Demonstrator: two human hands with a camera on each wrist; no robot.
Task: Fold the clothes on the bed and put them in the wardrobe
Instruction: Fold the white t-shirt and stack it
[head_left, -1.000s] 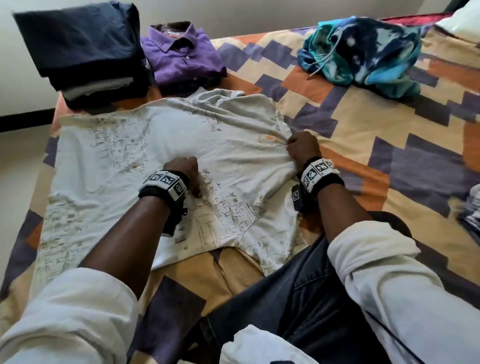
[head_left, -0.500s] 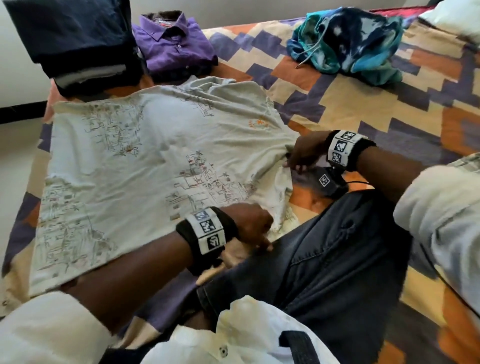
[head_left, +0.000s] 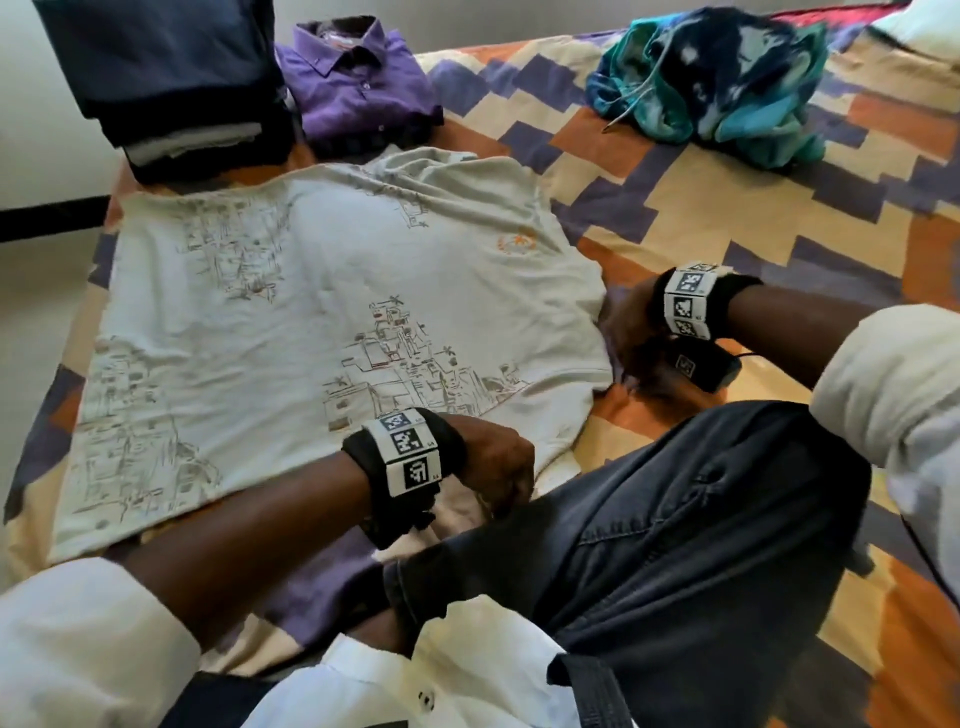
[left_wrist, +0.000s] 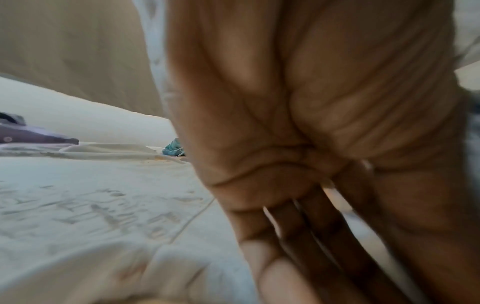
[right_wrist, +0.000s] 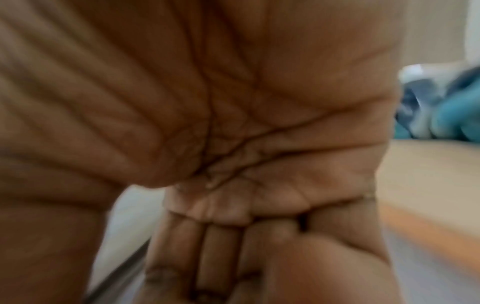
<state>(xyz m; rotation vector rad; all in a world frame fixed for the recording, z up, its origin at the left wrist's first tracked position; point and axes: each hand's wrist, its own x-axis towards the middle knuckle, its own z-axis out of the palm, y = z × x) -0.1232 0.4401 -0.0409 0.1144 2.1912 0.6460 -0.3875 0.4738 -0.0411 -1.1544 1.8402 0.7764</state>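
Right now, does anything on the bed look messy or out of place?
Yes. The teal tie-dye garment lies crumpled in a heap at the far side of the bed, unfolded, while the purple shirt and the dark stack beside it are neatly folded. The pale printed shirt lies spread flat, its collar end bunched.

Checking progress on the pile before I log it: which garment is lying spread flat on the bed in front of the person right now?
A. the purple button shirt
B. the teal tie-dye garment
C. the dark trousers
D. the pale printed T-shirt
D: the pale printed T-shirt is spread flat, with the left hand and right hand at its near edges; the purple shirt is already folded.
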